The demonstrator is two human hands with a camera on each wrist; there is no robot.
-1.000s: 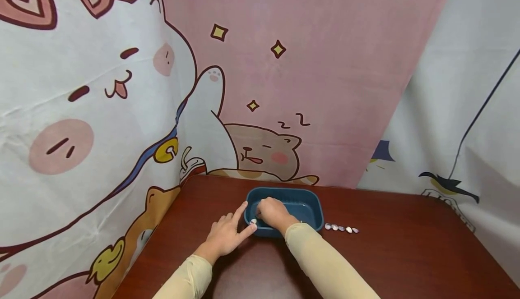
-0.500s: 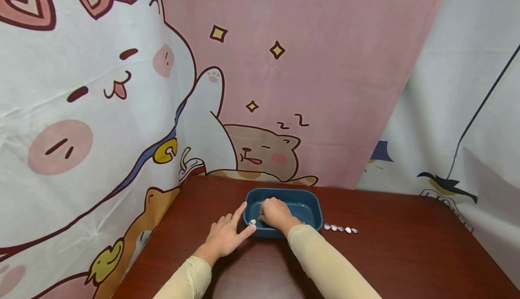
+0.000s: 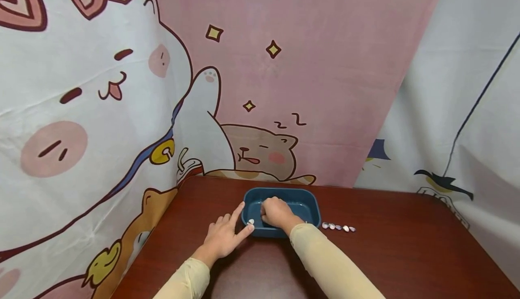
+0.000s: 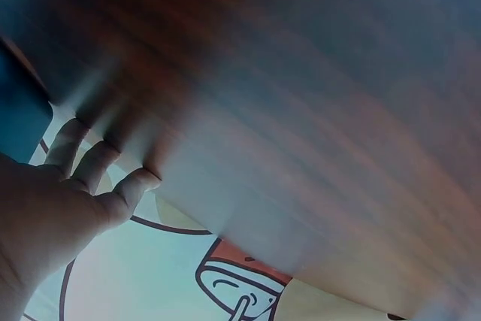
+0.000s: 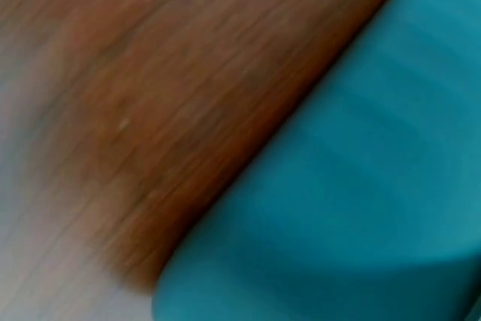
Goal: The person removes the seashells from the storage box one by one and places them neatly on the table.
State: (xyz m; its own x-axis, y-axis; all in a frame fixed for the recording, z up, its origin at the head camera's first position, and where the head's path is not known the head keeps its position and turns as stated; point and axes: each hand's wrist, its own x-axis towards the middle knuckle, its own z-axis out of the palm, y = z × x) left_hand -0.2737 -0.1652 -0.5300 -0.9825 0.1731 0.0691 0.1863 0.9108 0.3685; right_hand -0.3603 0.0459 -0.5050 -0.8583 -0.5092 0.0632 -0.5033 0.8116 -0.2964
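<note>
In the head view a dark blue rectangular basin (image 3: 268, 232) stands on the table. My left hand (image 3: 223, 236) is at its left end, with thumb and index finger spread and nearly straight against the rim. A small whitish piece (image 3: 251, 222), like a shell or pebble, lies in the basin's front left corner near that thumb. My right hand (image 3: 277, 212) reaches down inside the basin with curled fingers. Its fingertips, and anything between them, are hidden. The left wrist view has my left hand's fingers (image 4: 94, 163) extended; the right wrist view has only the basin's outer wall (image 5: 338, 186) and the table.
Right of the basin, several small white and purplish pieces (image 3: 338, 227) lie in a row on the dark red-brown table (image 3: 390, 245). Cartoon-printed cloth (image 3: 325, 87) hangs behind the table and along its left side.
My right hand has shifted slightly to the right inside the basin. My left hand keeps its place at the rim. The whole head view has drifted a little.
</note>
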